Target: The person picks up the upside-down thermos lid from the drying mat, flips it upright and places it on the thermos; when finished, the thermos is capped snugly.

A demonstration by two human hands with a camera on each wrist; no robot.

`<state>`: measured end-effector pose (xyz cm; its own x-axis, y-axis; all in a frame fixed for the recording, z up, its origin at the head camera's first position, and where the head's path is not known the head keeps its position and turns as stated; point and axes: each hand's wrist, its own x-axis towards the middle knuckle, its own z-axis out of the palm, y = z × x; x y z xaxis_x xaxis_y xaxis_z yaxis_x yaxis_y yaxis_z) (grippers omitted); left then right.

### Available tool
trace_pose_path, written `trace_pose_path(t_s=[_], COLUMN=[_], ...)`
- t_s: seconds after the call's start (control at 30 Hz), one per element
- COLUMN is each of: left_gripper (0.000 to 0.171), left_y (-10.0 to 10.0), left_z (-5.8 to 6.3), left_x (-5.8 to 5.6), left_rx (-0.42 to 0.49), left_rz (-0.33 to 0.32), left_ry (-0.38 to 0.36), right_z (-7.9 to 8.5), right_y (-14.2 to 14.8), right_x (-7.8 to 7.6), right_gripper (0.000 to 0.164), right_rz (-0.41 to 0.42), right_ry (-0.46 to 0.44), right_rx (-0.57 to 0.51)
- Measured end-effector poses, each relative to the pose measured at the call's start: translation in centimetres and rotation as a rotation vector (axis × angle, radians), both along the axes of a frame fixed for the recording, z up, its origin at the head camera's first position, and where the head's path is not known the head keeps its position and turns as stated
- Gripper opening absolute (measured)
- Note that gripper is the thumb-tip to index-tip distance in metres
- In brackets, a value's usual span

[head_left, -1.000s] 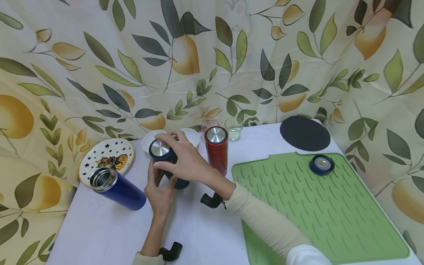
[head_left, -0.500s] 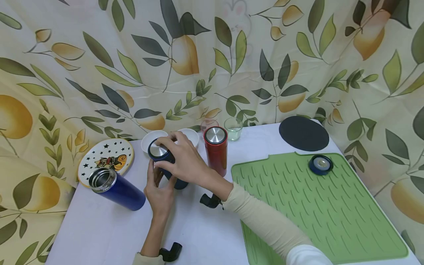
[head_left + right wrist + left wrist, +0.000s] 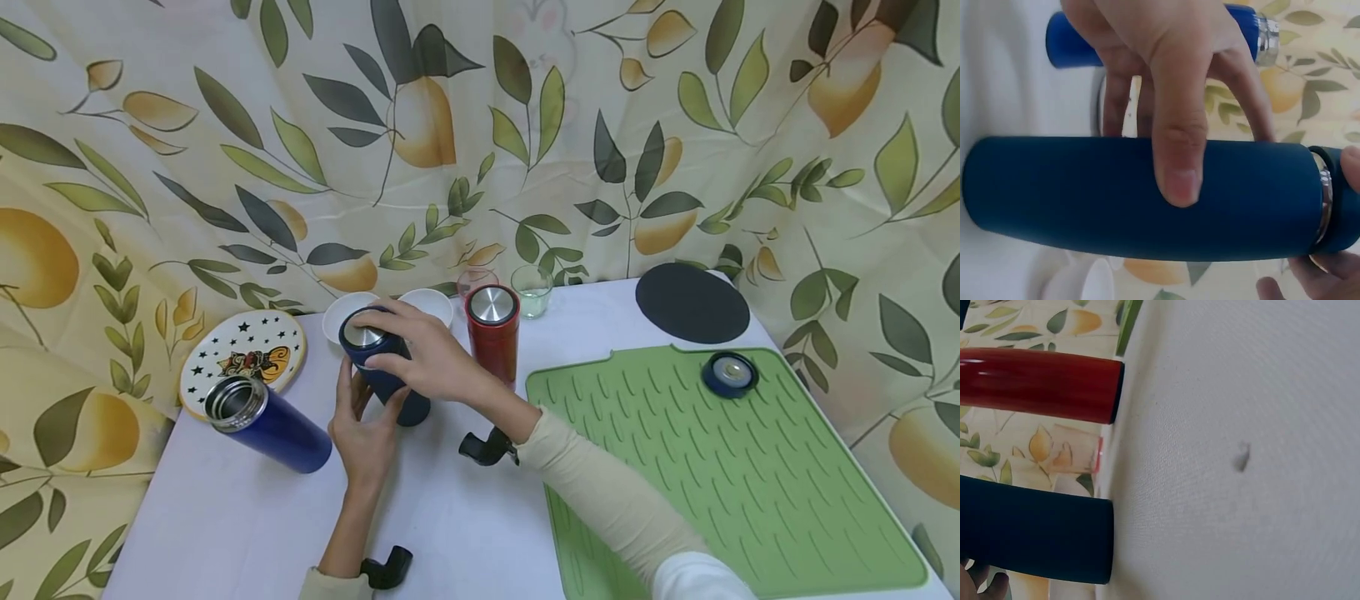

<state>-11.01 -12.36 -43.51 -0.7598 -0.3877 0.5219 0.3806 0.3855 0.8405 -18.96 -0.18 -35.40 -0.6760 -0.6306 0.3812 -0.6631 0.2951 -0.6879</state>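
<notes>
A dark teal-blue thermos bottle (image 3: 386,383) stands upright on the white table, its lid (image 3: 370,327) topped with a silver disc. My left hand (image 3: 365,437) grips the body from the near left side; in the right wrist view the thumb (image 3: 1180,162) lies across it. From above, my right hand (image 3: 435,358) holds the lid, fingers over the top and thumb at the near side. A thin steel ring (image 3: 1322,200) shows between lid and body. The left wrist view catches the bottle's lower part (image 3: 1041,531) and a few fingertips.
An uncapped royal-blue bottle (image 3: 281,433) stands left, before a round patterned board (image 3: 247,337). A red thermos (image 3: 493,342) is just right of my hands. White bowls (image 3: 341,312) and a greenish glass (image 3: 532,293) stand behind. Right lie a green mat (image 3: 712,483), a lid (image 3: 730,374) and a black disc (image 3: 692,302).
My right hand has turned slightly at the lid; its thumb sits a little higher and further right. The left hand stays on the bottle's body.
</notes>
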Motion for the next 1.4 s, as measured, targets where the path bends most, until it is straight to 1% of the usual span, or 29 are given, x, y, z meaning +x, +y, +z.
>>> trace_pose_path(t_s=[0.07, 0.13, 0.23, 0.37, 0.43, 0.47, 0.53, 0.6, 0.67, 0.7, 0.77, 0.8, 0.83, 0.9, 0.97, 1.07, 1.13, 1.2, 1.23, 1.3, 1.37, 1.4], left_gripper=[0.083, 0.083, 0.083, 0.084, 0.084, 0.084, 0.085, 0.086, 0.086, 0.086, 0.086, 0.085, 0.085, 0.085, 0.085, 0.082, 0.081, 0.081, 0.081, 0.082, 0.084, 0.084], left_y=[-0.1, -0.1, -0.5, -1.0, -1.0, -1.0, -0.8, -0.5, -0.3, -0.1, 0.0, 0.0, 0.0, -0.1, -0.2, -0.5, -0.7, -0.9, -0.9, -0.9, -0.9, -0.8], left_z=[-0.1, -0.1, -1.1, -2.6, -2.8, -2.8, -2.3, -1.6, -0.8, -0.4, 0.0, 0.1, 0.1, 0.0, -0.4, -1.4, -2.2, -2.8, -3.0, -3.2, -3.2, -2.9], left_x=[0.0, -0.1, -0.5, -1.0, -1.1, -1.1, -0.9, -0.7, -0.4, -0.3, -0.1, 0.0, 0.0, 0.0, -0.1, -0.5, -0.8, -1.0, -1.1, -1.1, -1.0, -0.8], left_rx=[0.001, 0.008, 0.018, 0.007, -0.005, -0.007, -0.004, 0.001, 0.009, 0.012, 0.011, 0.011, 0.013, 0.021, 0.033, 0.056, 0.058, 0.056, 0.057, 0.054, 0.058, 0.061], left_rz=[-0.010, -0.016, -0.022, -0.006, 0.002, 0.000, -0.003, -0.008, -0.011, -0.010, -0.006, -0.005, -0.003, -0.009, -0.014, -0.017, -0.007, -0.002, -0.003, -0.004, -0.007, -0.013], left_ry=[0.005, 0.005, 0.007, 0.002, -0.005, -0.003, 0.002, -0.001, 0.000, -0.002, -0.010, -0.010, -0.013, -0.009, -0.004, 0.004, 0.000, -0.006, -0.010, -0.008, -0.008, -0.009], right_z=[-0.2, -0.3, -0.4, -0.6, -0.6, -0.5, -0.2, 0.3, 0.9, 1.1, 1.5, 1.6, 1.7, 1.6, 1.3, 0.5, 0.1, -0.1, -0.1, 0.1, 0.5, 0.8], right_y=[-0.1, -0.3, -0.6, -1.3, -1.4, -1.3, -0.9, -0.2, 0.5, 0.8, 1.2, 1.4, 1.4, 1.2, 0.7, -0.4, -1.0, -1.3, -1.4, -1.2, -0.8, -0.5], right_x=[0.1, 0.3, 0.6, 1.0, 1.1, 1.1, 0.9, 0.4, -0.2, -0.6, -1.2, -1.3, -1.4, -1.2, -0.7, 0.4, 1.1, 1.5, 1.7, 1.8, 1.7, 1.5], right_gripper=[0.044, 0.045, 0.048, 0.054, 0.060, 0.062, 0.065, 0.066, 0.062, 0.059, 0.054, 0.053, 0.051, 0.047, 0.045, 0.046, 0.048, 0.050, 0.051, 0.054, 0.057, 0.058], right_rz=[-0.030, -0.061, -0.124, -0.234, -0.258, -0.249, -0.183, -0.066, 0.071, 0.129, 0.198, 0.208, 0.200, 0.141, 0.044, -0.128, -0.236, -0.307, -0.327, -0.332, -0.279, -0.232], right_ry=[-0.014, 0.000, 0.047, 0.112, 0.112, 0.095, 0.046, -0.023, -0.091, -0.109, -0.125, -0.125, -0.118, -0.073, -0.002, 0.131, 0.215, 0.260, 0.261, 0.224, 0.121, 0.072], right_rx=[-0.021, -0.039, -0.037, 0.027, 0.058, 0.066, 0.053, 0.019, 0.005, 0.012, 0.044, 0.066, 0.084, 0.094, 0.083, 0.073, 0.086, 0.102, 0.106, 0.103, 0.078, 0.062])
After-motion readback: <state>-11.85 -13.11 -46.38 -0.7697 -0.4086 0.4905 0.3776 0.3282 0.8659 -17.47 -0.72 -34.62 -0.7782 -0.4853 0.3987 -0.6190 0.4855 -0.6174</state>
